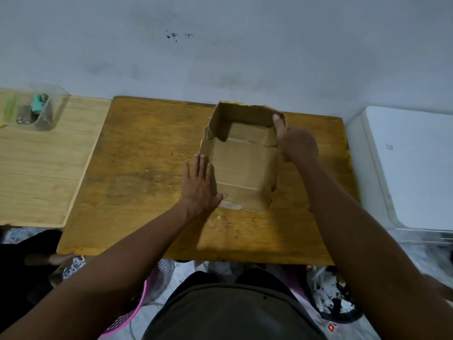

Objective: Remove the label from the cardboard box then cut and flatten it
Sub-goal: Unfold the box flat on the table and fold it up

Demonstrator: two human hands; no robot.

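Note:
A brown cardboard box (241, 158) lies on the dark wooden table (147, 168), its open end facing away toward the wall. My left hand (199, 185) rests flat with fingers spread against the box's left side near its front corner. My right hand (295, 142) grips the far right edge of the box, thumb hooked inside the opening. A pale torn strip (230, 205) shows under the box's near edge. No cutting tool is visible in either hand.
A lighter wooden board (44, 168) lies at left with a clear plastic container (36, 109) holding small items. A white appliance (411, 165) stands at right. Pink baskets (137, 305) and paper scraps (328, 295) sit below the table's near edge.

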